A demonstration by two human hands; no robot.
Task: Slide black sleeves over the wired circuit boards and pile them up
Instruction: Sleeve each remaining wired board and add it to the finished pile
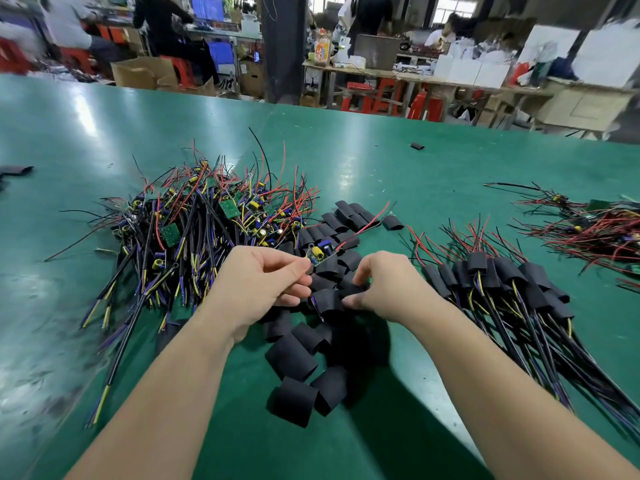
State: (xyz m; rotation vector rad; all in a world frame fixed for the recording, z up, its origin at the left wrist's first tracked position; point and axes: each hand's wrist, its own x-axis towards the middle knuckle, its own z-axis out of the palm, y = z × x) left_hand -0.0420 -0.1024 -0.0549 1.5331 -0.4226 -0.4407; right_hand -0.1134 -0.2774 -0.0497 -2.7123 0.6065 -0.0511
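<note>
Green-topped bench (346,161), head view.

- Left hand (256,282): thumb and forefinger pinch the near end of a small wired circuit board (318,256); the other fingers (294,289) are curled beneath.
- The board is narrow and pale, held just above the bench between the two hands. It carries a blue cylindrical capacitor, a yellow block part and a small coil. A thin red lead runs off up and to the right over the sleeves.
- Right hand (388,289): fingers curled downward, thumb tip pressed to the side of a matte black flattened tube sleeve (328,301), gripping it. The sleeve sits just below the board, near the left fingertips. A dark wire shows at its lower left edge; cannot tell whether it runs inside.
- Loose heap of empty black sleeves (298,358), short, wide and soft-looking, spreads between and below the hands and up past the board.
- Left of the hands: tangled heap of bare boards (194,223), green undersides, red, black, yellow and purple wires.
- Right of the right forearm: pile of sleeved boards (502,278), black caps bunched together, cables fanning toward the near edge.
- Far right: another wire tangle (595,230).
- One stray sleeve (417,146) lies alone farther back.
</note>
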